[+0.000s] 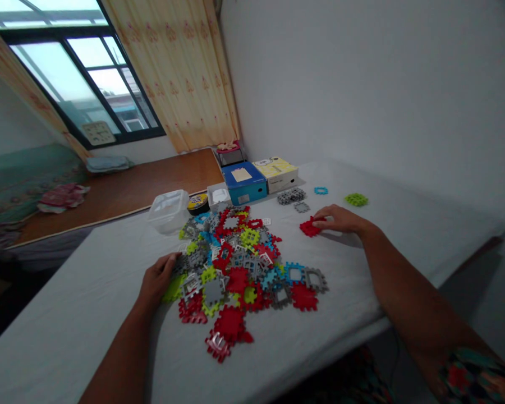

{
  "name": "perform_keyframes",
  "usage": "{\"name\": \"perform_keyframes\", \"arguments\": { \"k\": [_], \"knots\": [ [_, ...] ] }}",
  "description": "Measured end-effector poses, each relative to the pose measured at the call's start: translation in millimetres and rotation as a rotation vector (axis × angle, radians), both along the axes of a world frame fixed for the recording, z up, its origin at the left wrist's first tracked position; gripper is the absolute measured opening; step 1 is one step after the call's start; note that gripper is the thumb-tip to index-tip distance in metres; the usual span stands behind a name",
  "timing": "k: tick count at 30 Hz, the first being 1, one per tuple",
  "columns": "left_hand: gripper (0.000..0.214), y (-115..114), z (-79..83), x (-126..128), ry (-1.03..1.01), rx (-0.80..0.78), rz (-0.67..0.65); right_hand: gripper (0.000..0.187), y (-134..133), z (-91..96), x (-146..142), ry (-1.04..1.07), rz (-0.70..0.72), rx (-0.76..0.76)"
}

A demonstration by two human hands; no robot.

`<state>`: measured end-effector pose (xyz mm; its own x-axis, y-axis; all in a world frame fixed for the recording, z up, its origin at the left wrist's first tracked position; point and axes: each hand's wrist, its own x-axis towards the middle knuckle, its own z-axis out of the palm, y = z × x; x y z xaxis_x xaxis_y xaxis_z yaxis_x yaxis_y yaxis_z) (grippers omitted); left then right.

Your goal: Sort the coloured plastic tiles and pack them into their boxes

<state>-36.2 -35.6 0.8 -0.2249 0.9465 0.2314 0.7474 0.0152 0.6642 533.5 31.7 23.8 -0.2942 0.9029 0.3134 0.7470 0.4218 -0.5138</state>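
Observation:
A heap of interlocking plastic tiles [239, 269] in red, grey, green and blue lies on the white table [88, 314]. My left hand [157, 278] rests at the heap's left edge, fingers curled on a grey tile [184, 262]. My right hand [340, 219] reaches to the far right, fingers laid flat on a red tile stack [309, 228]. Beyond it lie a grey tile stack [291, 196], a single grey tile [302, 207], a blue tile [320, 191] and a green tile [356, 199].
A clear plastic tub [169, 210], a round tin [198, 202], a blue box [244, 182] and a yellow-white box [276, 173] stand at the table's far side. A wooden platform [126, 188], a curtain and a window lie behind. The table's near edge drops off at right.

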Motion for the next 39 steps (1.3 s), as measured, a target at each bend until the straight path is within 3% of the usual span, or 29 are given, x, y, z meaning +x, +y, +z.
{"name": "perform_keyframes", "arguments": {
  "k": [5, 9, 12, 16, 23, 26, 30, 39],
  "knots": [
    [0.055, 3.0, -3.6, 6.9, 0.055, 0.055, -0.091, 0.029, 5.6, 1.2, -22.0, 0.066, 0.018, 0.055],
    [0.059, 3.2, -3.6, 17.8, 0.092, 0.092, -0.166, 0.035, -7.1, -7.1, -73.3, 0.175, 0.315, 0.010],
    [0.060, -0.6, 0.5, 24.0, 0.079, 0.100, -0.179, 0.050, -21.0, -13.5, -111.8, 0.133, 0.567, 0.031],
    [0.062, -7.5, 6.9, 29.4, 0.004, 0.111, -0.167, 0.059, -28.7, -17.8, -134.8, 0.069, 0.731, 0.072],
    [0.063, -7.2, 3.5, 33.3, -0.035, 0.117, -0.159, 0.036, -16.5, -22.6, -120.8, 0.133, 0.524, 0.059],
    [0.065, -2.1, -0.4, 28.7, -0.009, 0.087, -0.099, 0.039, -13.1, -26.2, -117.6, 0.201, 0.454, -0.010],
    [0.066, -0.9, 0.1, 23.7, 0.013, 0.081, -0.016, 0.044, -13.6, -28.7, -119.7, 0.273, 0.422, -0.055],
    [0.050, -7.9, 8.1, 34.6, 0.005, 0.126, -0.015, 0.031, -20.9, -17.0, -122.2, 0.440, 0.363, -0.227]
  ]
}}
